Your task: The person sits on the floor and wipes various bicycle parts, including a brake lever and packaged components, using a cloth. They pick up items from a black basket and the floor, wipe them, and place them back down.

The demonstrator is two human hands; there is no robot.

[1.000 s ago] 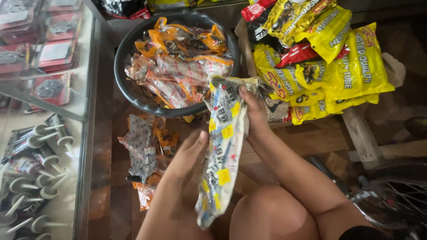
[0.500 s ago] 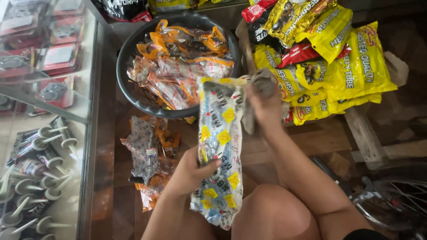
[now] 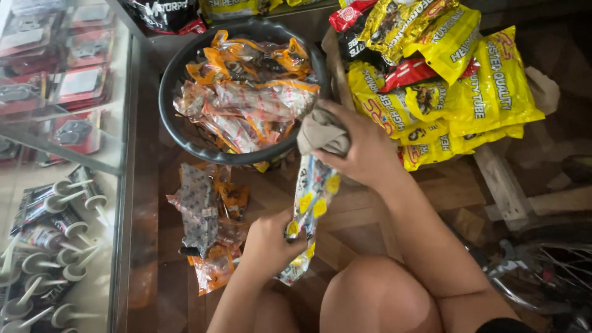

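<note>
- At frame centre, the left hand (image 3: 268,237) had its fingers clamped round a long clear packet with yellow spots (image 3: 310,213).
- The right hand (image 3: 364,151) pressed a grey cloth (image 3: 322,132) to its top end.
- Wiping looked barely started; packets filled the black basket (image 3: 179,132), more lay on the floor (image 3: 206,216).

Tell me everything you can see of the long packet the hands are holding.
The long packet is a narrow, clear glossy plastic sleeve with yellow round marks and pale contents. It hangs steeply, its upper end toward the black basket. The left hand grips its lower part; the right hand presses a grey cloth over its top. Its bottom tip hangs free.
</note>
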